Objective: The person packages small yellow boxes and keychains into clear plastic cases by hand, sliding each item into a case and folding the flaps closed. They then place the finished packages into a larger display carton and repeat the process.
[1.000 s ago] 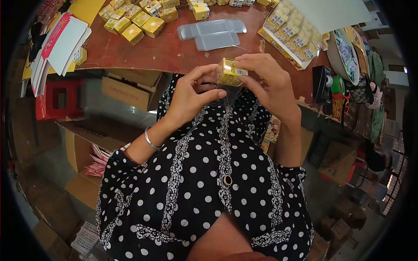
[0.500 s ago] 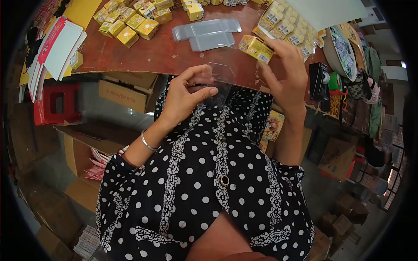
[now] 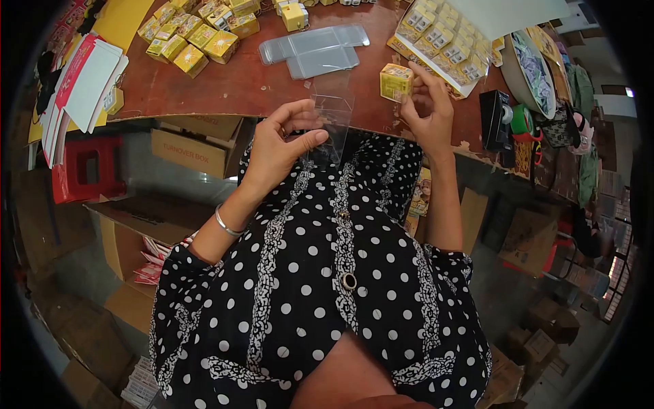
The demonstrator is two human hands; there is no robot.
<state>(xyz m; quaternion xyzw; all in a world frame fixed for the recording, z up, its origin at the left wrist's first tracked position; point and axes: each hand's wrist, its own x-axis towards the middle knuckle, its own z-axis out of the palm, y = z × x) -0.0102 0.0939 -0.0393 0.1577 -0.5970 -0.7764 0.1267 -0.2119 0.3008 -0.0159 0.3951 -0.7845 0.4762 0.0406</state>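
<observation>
My left hand (image 3: pixel 281 144) is closed on a clear plastic box (image 3: pixel 332 129), its walls see-through and hard to make out against my dress. Between the thumb and fingers of my right hand (image 3: pixel 430 109) is a small yellow printed box (image 3: pixel 396 82), held over the front part of the red-brown table (image 3: pixel 272 88). Just beyond my hands lies a flattened clear plastic box (image 3: pixel 320 52). A white-edged tray (image 3: pixel 466 89) filled with rows of small yellow pieces sits behind my right hand.
Several yellow boxes (image 3: pixel 219 44) are grouped at the back left, near a stack of white and pink cards (image 3: pixel 88 92). Black tape dispenser (image 3: pixel 496 126) and green tape roll (image 3: pixel 522 121) stand at the right edge. A red stool (image 3: pixel 88 167) and cartons (image 3: pixel 187 151) are below the table.
My right hand has turned the small yellow box more upright and drawn its fingers in. My left hand and the clear plastic box have shifted slightly left in view.
</observation>
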